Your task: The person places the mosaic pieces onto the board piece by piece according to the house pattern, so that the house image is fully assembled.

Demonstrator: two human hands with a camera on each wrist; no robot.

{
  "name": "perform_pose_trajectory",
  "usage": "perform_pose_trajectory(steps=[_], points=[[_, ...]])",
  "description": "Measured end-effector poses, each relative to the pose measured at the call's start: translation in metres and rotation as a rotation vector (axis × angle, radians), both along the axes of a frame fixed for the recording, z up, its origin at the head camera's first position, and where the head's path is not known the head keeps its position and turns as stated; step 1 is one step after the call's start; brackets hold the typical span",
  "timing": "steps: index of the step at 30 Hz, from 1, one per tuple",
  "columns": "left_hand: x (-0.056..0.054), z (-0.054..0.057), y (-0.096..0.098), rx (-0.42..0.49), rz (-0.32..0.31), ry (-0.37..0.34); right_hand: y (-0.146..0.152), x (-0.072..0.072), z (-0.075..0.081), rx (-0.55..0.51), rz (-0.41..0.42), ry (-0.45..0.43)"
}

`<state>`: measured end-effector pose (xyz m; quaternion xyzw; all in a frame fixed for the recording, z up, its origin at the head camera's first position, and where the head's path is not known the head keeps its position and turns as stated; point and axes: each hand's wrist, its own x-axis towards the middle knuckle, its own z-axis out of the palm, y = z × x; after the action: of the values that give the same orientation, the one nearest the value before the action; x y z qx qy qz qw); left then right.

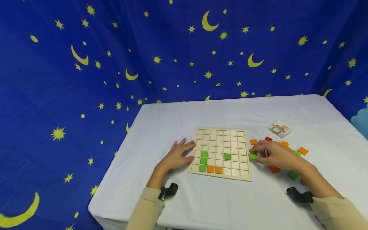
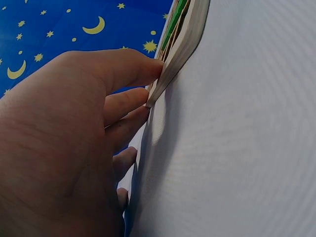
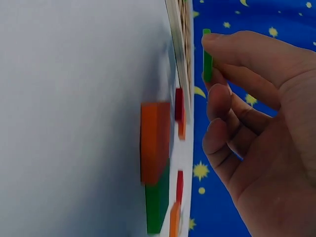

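Observation:
A wooden grid board [image 1: 219, 142] lies flat on the table, holding several green tiles [image 1: 227, 156] and two orange tiles [image 1: 214, 169]. At its left side my left hand [image 1: 179, 156] rests with fingers spread, thumb and fingertips at the rim. In the left wrist view, that hand [image 2: 74, 133] has fingertips against the board's edge [image 2: 182, 54]. My right hand [image 1: 277, 155] pinches a bright green tile [image 1: 253, 156] between thumb and fingers, beside the board's right edge. The right wrist view shows this tile [image 3: 207, 55] edge-on and raised off the table.
Loose red, orange and green pieces [image 1: 303, 150] lie scattered around and under the right hand. Behind them is a small stack of pattern cards [image 1: 280, 129]. The white-covered table [image 1: 178, 121] meets a blue curtain [image 1: 184, 48] with stars and moons at the back and left.

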<state>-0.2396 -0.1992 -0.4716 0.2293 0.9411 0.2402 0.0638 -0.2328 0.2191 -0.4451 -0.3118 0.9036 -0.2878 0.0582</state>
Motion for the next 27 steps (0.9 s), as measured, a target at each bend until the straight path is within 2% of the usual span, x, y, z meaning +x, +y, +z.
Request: perform_pose_trajectory(steps=[13, 20, 27], points=[[0.001, 0.002, 0.000, 0.003, 0.004, -0.004, -0.031, -0.006, -0.007, -0.070, 0.114, -0.042], [0.002, 0.002, 0.000, -0.002, -0.004, -0.002, -0.047, -0.005, -0.007, -0.043, 0.123, -0.070], [0.002, 0.003, 0.000, 0.005, -0.002, 0.002, -0.063, -0.003, -0.005, -0.044, 0.185, -0.058]])
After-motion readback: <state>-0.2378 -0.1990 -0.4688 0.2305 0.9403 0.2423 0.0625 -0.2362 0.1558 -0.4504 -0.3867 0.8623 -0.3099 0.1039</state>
